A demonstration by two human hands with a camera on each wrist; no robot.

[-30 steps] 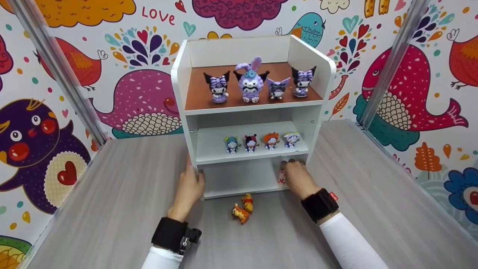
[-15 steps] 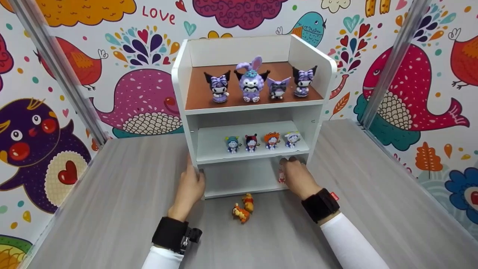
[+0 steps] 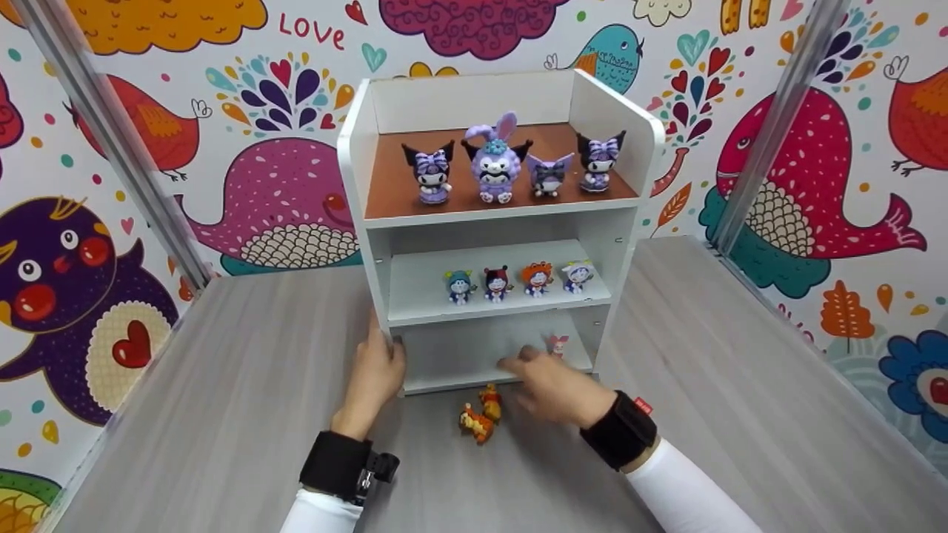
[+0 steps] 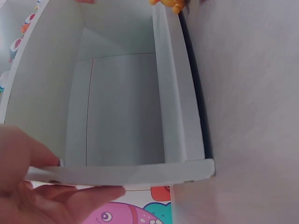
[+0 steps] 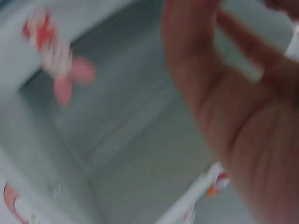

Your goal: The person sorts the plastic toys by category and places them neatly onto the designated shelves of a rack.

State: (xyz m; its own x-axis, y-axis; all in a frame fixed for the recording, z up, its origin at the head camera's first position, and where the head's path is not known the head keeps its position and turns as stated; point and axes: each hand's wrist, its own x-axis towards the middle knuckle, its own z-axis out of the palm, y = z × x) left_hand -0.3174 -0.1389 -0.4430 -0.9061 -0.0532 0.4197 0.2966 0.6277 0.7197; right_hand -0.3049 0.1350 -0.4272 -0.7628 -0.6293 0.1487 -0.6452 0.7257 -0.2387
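Note:
My left hand (image 3: 378, 370) grips the left side panel of the white shelf unit (image 3: 500, 314), thumb inside and fingers outside, as the left wrist view shows. A pink piglet figurine (image 3: 558, 346) stands upright at the right end of the bottom shelf. In front of it, at the shelf's front edge, is my right hand (image 3: 559, 389), holding nothing, with its fingers extended to the left. The right wrist view is blurred and has the piglet figurine (image 5: 56, 56) apart from the hand. On the table just below are an orange tiger figurine (image 3: 476, 423) and a yellow bear figurine (image 3: 490, 403) in a red top.
Several small costumed figurines (image 3: 496, 283) line the middle shelf. On the brown top level stand several purple and black figurines (image 3: 496, 170). The grey wood-grain table (image 3: 281, 355) spreads around the unit, backed by brightly printed walls (image 3: 296, 192).
My right hand has let go of the piglet figurine and moved left and toward me, out of the bottom compartment. The piglet stays standing there. My left hand keeps its grip on the panel.

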